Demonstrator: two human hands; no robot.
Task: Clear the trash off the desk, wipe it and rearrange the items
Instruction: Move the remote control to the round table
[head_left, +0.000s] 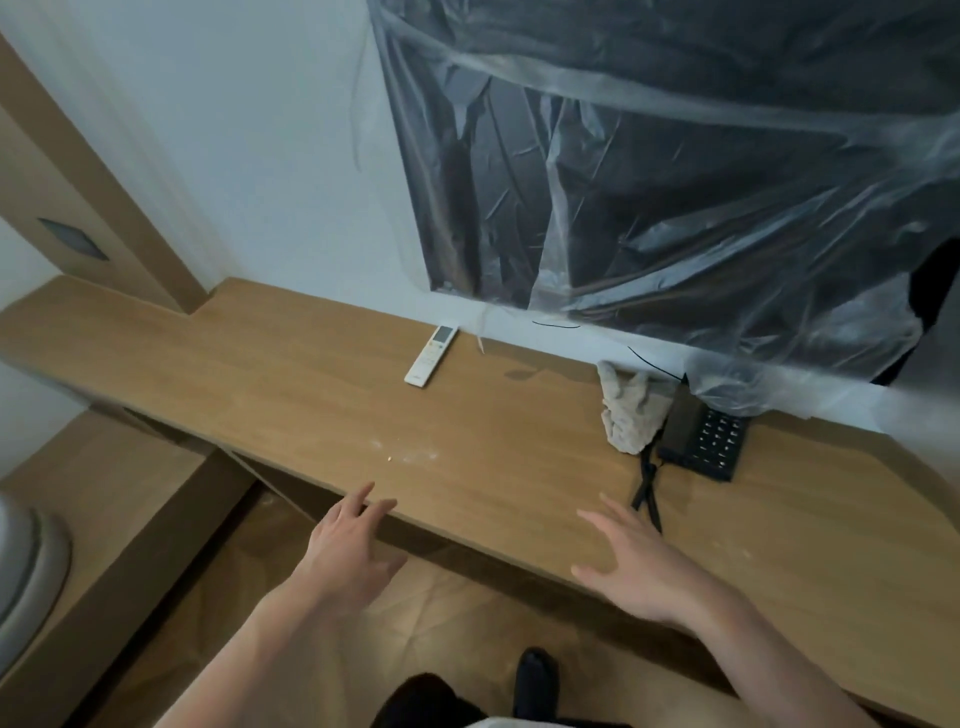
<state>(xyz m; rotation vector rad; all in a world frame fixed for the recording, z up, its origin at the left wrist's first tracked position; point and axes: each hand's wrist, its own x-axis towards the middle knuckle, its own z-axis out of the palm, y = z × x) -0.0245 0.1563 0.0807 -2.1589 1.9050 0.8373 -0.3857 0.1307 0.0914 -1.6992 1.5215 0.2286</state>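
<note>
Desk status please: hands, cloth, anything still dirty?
Left hand and right hand open, holding nothing. Cloth bunched against phone. Remote near wall. White specks on desk.

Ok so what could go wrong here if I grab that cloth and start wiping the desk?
The cloth leans against the black phone, so pulling it could shift the phone or snag its cord. Wiping toward the front edge may push the white crumbs onto the floor. The white remote lies loose near the wall and could get knocked along.
</note>
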